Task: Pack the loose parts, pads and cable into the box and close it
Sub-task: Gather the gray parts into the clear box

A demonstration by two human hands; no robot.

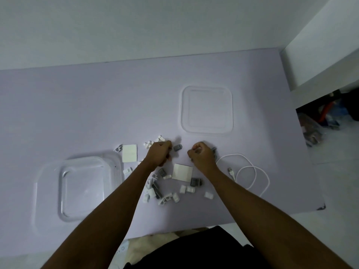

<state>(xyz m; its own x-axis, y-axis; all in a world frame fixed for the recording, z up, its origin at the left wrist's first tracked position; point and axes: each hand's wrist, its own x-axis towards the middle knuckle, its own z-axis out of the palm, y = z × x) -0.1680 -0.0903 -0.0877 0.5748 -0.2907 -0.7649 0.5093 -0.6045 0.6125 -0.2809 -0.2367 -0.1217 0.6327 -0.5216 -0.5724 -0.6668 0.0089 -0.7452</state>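
A clear plastic box (pixel 48 193) stands open and empty at the near left of the table. Its clear lid (pixel 206 109) lies flat at the far right. Several small white and grey parts (pixel 167 189) are scattered in the middle, with two white pads (pixel 129 153) (pixel 182 172) among them. A white cable (pixel 250 171) lies looped to the right. My left hand (pixel 159 154) is curled over the parts near a grey part (pixel 177 147); what it holds is hidden. My right hand (pixel 201 154) is closed in a fist, with a grey part showing at its far side.
The pale lilac table (pixel 77 113) ends at a near edge and a right edge. A white shelf unit (pixel 320 55) rises at the far right, with clutter (pixel 326 117) on the floor beneath it. A white wall runs behind the table.
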